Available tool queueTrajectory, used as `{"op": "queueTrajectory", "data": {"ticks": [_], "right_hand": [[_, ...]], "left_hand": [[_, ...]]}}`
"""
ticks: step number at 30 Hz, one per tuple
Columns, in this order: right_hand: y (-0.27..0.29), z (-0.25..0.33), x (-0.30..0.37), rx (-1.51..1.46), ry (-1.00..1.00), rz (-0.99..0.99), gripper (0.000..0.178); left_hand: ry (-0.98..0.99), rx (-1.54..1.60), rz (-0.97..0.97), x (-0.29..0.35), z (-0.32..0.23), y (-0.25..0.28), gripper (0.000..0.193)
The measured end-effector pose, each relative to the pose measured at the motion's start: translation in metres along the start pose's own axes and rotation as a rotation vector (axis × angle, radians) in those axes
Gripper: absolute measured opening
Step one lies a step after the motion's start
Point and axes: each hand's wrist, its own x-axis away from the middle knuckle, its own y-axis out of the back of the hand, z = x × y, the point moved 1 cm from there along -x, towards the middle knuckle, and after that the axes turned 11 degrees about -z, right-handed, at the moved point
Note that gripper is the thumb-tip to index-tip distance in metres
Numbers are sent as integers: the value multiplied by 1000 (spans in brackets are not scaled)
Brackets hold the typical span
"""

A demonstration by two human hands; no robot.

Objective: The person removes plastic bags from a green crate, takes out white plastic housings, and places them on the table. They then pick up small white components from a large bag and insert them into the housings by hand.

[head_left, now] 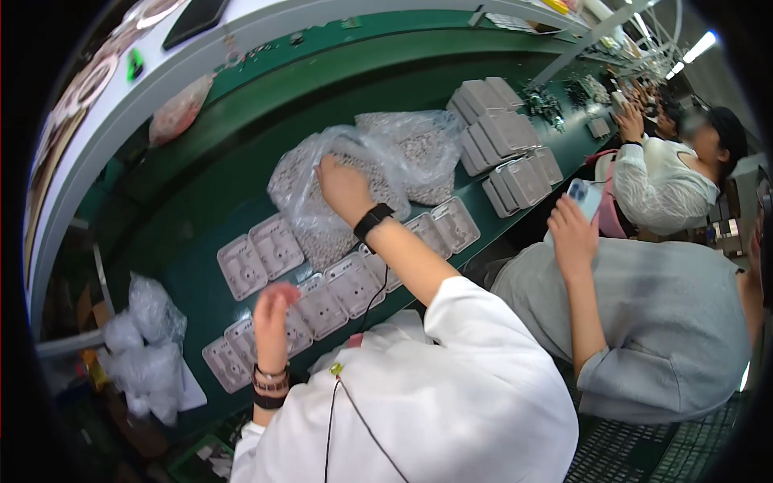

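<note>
My right hand (345, 189), a black band on its wrist, is over a clear plastic bag (310, 173) full of small pale grey parts. Its fingers are curled together at the bag's opening; what they pinch is hidden. My left hand (274, 310) is raised above a row of shallow grey plastic casings (322, 306), its fingertips smeared by motion. Two more casings (275, 245) lie left of the bag, and another casing (456, 225) ends the row at the right. Behind my right hand lies a second bag (419, 153) of similar parts.
Stacked grey casings (507, 133) stand right of the bags on the green bench (193, 213). Bundled clear plastic bags (149, 354) sit at the left. A person in grey (644, 314), close at my right, holds a phone (583, 197). A white shelf edge (101, 125) curves overhead.
</note>
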Motion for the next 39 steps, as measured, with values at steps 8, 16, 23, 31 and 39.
{"op": "queueTrajectory", "data": {"ticks": [8,16,23,31,39], "right_hand": [[102,129,93,-580,463,-16,16],[93,121,117,-668,378,-39,20],[103,110,115,-729,168,-123,13],[99,115,119,-1595,-781,167,7],[96,110,131,-1371,-782,551,10]], "left_hand": [[824,995,16,3,-30,-30,36],[958,1244,141,25,-28,-43,33],[746,1015,-36,23,-27,-54,27],[679,770,269,16,-5,-22,25],[5,-167,183,32,-23,13,16]]}}
